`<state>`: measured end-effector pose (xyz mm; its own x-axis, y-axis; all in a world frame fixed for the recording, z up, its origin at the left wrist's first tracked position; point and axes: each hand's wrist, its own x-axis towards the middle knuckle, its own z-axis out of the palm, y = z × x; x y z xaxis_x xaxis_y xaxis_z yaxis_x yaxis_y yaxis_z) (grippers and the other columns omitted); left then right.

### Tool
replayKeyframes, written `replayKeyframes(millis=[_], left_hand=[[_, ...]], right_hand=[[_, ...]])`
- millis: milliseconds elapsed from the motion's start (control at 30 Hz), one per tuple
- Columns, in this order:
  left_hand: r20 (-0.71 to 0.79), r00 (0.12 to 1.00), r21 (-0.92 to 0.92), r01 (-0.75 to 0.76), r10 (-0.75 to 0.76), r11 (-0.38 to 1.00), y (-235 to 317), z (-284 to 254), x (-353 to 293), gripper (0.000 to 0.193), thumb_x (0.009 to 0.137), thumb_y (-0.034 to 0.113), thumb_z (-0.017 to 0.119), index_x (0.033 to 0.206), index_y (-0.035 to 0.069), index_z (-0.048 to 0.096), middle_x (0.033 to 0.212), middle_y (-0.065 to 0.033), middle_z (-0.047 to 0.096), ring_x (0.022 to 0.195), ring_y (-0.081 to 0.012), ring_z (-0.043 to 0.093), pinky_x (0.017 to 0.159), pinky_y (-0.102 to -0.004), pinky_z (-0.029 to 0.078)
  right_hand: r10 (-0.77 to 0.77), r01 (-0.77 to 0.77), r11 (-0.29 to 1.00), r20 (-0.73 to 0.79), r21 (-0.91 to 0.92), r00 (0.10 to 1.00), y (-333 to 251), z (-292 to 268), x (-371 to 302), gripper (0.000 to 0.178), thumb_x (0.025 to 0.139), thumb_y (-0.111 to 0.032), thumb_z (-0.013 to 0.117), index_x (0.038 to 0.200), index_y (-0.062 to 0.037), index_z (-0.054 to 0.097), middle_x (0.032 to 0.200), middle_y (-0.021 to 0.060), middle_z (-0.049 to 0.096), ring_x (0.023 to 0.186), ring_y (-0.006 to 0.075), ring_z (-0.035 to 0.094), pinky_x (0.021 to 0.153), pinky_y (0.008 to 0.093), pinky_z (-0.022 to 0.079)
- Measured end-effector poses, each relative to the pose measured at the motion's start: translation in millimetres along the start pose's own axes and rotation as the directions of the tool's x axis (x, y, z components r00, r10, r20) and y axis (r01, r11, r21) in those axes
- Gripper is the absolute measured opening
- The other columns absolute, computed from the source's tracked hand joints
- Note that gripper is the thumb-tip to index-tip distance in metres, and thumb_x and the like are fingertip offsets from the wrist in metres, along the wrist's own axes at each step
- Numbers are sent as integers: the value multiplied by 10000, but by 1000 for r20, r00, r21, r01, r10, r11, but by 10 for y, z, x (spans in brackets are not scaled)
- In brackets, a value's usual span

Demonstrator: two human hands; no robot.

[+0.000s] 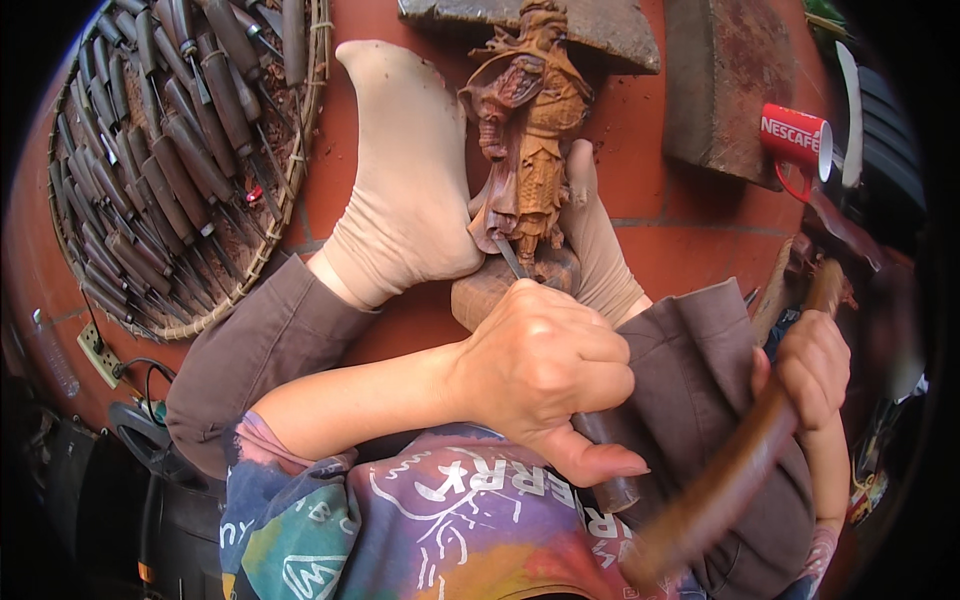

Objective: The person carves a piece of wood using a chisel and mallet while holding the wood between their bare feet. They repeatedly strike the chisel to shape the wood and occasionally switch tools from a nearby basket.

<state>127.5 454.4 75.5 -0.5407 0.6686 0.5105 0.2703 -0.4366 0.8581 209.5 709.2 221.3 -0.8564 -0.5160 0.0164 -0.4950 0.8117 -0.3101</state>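
Note:
A carved wooden figurine (pixel 540 130) stands on its rounded base (pixel 478 302), braced between my two sock-covered feet. My left hand (pixel 548 365) is wrapped round a chisel (pixel 512 260), whose narrow metal blade meets the lower part of the carving. The chisel's dark handle comes out below the hand toward my lap, and the thumb is stretched along that side. Over my right knee, my right hand (pixel 814 368) grips a wooden mallet (pixel 722 465). Its thick lower end is smeared by motion and lies close to the chisel's handle end.
At the left, a round woven basket (pixel 306 150) holds many wood-handled carving tools. A wooden slab (pixel 610 42) lies beyond the figurine. On the right are a thick wooden block (pixel 715 90) and a red mug (pixel 793 138). A power strip (pixel 98 355) sits near the basket.

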Motion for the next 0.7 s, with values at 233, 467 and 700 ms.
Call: replayKeyframes(millis=[233, 467, 700], left_hand=[[-18, 1000, -74, 2, -3, 997, -17, -8, 44, 493, 729, 521, 689, 554, 127, 448, 526, -7, 373, 426, -187, 428, 381, -321, 296], [196, 976, 21, 93, -96, 995, 332, 36, 81, 525, 692, 612, 702, 714, 113, 542, 618, -11, 383, 499, -183, 459, 429, -318, 339], [248, 902, -117, 390, -354, 913, 817, -191, -75, 359, 855, 450, 614, 991, 119, 641, 745, -11, 465, 748, -204, 502, 664, -359, 387]], right_hand=[[-9, 9, 1000, 2, -24, 1000, -33, -27, 17, 298, 716, 10, 722, 748, -47, 431, 656, 80, 497, 527, 232, 490, 479, 356, 428], [-10, 13, 998, -48, 69, 999, -76, 36, 19, 306, 671, -27, 756, 750, -64, 463, 630, 51, 488, 509, 212, 505, 460, 350, 445], [79, -87, 983, 51, 163, 996, -110, -27, -20, 253, 672, -106, 760, 686, -105, 507, 571, 30, 456, 457, 217, 460, 413, 345, 342]])
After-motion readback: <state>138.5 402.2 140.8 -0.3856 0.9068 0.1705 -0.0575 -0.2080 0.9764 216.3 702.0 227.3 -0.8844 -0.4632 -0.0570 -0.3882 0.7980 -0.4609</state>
